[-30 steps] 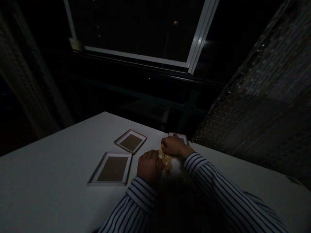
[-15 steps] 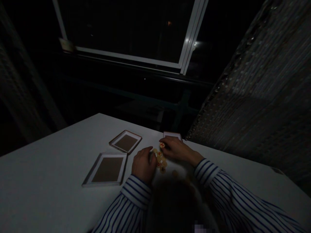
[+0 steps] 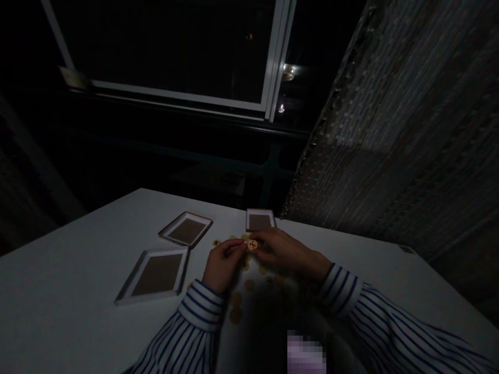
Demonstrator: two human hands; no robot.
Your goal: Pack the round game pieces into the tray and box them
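A pale round Chinese chess piece (image 3: 252, 244) with a red character is pinched by my right hand (image 3: 281, 250), its face turned toward me. My left hand (image 3: 221, 264) is closed in a pinch close beside that piece. Whether its fingertips touch the piece or hold something small is too dim to tell. More round pieces lie on the white table around and below my hands, among them one with a dark mark (image 3: 216, 242), a plain-looking one (image 3: 249, 284) and another (image 3: 235, 316). Several others nearer to me are lost in shadow.
Shallow box parts with brown bottoms lie on the table (image 3: 78, 280): a large one (image 3: 159, 272) at left, another (image 3: 187, 229) behind it, and a third (image 3: 260, 220) beyond my hands. A beaded curtain (image 3: 351, 156) hangs at right. A window frame (image 3: 175, 96) stands behind.
My right hand has brought its piece in beside my left hand, whose fingers have closed together. The pieces between my hands now lie more scattered. The view has turned a little to the right.
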